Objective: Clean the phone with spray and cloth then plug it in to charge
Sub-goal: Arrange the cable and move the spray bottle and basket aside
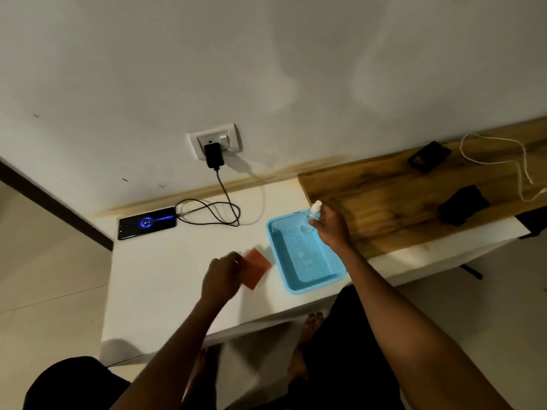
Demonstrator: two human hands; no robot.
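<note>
A black phone (147, 223) lies flat at the back left of the white table (165, 288), its screen lit with a blue charging ring. A black cable (211, 213) runs from it to a black charger (213, 155) plugged into the wall socket (216, 139). My left hand (222, 276) pinches the edge of a red cloth (257, 267) that lies on the table. My right hand (331, 224) holds a small clear spray bottle (314, 212) with a white cap over the far end of a blue mesh tray (305, 255).
A wooden top (399, 202) adjoins the white table on the right. On it lie a dark phone (429, 156), a white cable (503, 164) and a black object (463, 208). Bare feet and floor show below the table's front edge.
</note>
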